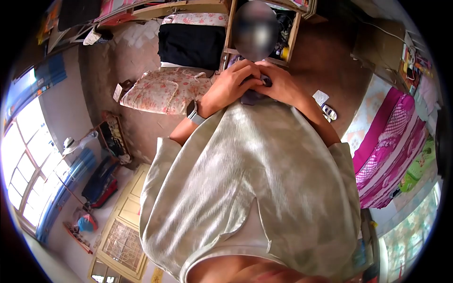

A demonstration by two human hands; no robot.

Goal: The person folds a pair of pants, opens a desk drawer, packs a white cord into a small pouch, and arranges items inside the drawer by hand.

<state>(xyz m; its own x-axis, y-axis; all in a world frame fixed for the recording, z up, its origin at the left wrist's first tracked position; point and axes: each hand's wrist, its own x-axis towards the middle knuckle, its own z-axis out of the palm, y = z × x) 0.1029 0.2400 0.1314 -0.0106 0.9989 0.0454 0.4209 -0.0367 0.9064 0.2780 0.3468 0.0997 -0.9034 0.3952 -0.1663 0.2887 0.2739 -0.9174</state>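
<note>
Cloth [253, 97], dark and seemingly purplish, bunched between both hands [237, 83]

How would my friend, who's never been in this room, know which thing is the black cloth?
Find the open wooden drawer in front of the person. Just to its left, the black cloth lies like a wide, dark block. It's plain black, while the puffy bundle beside it is pale with reddish flowers.
</note>
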